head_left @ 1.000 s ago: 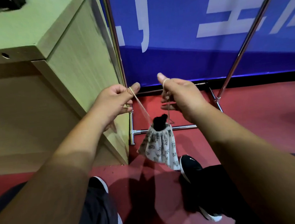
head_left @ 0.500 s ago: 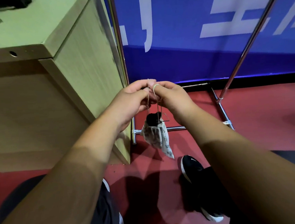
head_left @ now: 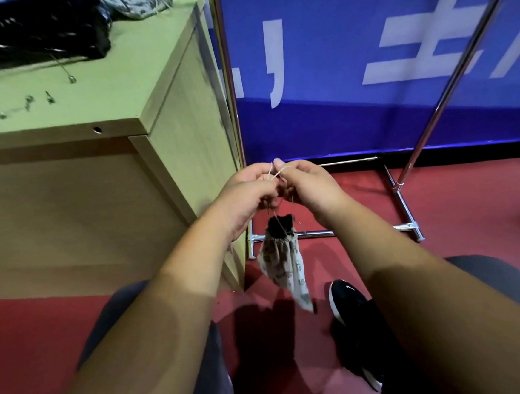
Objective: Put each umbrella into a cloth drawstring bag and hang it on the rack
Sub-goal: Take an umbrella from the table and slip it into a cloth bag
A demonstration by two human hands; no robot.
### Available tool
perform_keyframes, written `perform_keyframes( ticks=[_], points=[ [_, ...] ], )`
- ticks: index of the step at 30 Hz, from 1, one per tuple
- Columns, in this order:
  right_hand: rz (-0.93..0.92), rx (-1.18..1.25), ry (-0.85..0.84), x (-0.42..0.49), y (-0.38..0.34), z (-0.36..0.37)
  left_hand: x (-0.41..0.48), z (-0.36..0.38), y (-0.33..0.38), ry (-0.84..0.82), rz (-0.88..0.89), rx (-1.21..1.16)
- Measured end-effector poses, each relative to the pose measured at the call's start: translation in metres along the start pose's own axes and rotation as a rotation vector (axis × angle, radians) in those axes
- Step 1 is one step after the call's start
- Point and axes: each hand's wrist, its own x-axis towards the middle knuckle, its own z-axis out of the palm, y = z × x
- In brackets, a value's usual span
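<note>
Left hand [head_left: 249, 194]: fingers curled, thumb and forefinger pinching the pale drawstring cord [head_left: 281, 171]; knuckles against the other hand.

Right hand [head_left: 310, 186]: fingers likewise clenched on the same cord, a loop of it passing over the forefinger.

Pale printed cloth drawstring bag [head_left: 285, 263]: hangs free from the cord just below both hands, mouth gathered, body tilted with its lower corner pointing down to the right. It is not on the rack, and hangs just off the cabinet's near right corner.

Black folded umbrella [head_left: 281, 223]: inside the bag, only its dark end showing out of the gathered mouth.

Chrome tube rack [head_left: 333, 232]: base frame on the floor beyond the bag, one upright running beside the cabinet, another leaning off to the right.

Light wooden cabinet [head_left: 65, 187]: to the left. On its worktop, a heap of black umbrellas [head_left: 31, 34] at the far left corner, crumpled grey-white cloth [head_left: 140, 1] at the far edge, and small metal bits [head_left: 27, 103] near the left edge.

Blue banner with white characters [head_left: 335, 66]: behind the rack.

Red floor [head_left: 472, 226]; black shoe with white sole [head_left: 351, 301] beneath the bag, to its right.
</note>
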Motion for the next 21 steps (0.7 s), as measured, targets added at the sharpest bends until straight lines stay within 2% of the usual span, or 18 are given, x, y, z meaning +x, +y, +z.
perform_keyframes(
  ticks=[5,8,11,16,21],
  points=[
    [0.010,0.167,0.030,-0.026,-0.021,-0.004,-0.021,0.002,0.026,0.079,0.043,0.246],
    [-0.056,0.126,-0.030,-0.044,-0.044,-0.006,-0.030,0.000,0.050,0.088,0.089,0.382],
    [-0.137,-0.024,-0.066,-0.058,-0.079,-0.014,-0.036,-0.005,0.079,0.082,0.166,0.535],
    [-0.274,-0.402,-0.050,-0.075,-0.152,-0.021,-0.044,0.001,0.138,0.185,0.315,0.696],
    [-0.346,-0.536,-0.072,-0.078,-0.221,-0.022,-0.045,0.001,0.203,0.229,0.438,0.818]
  ],
)
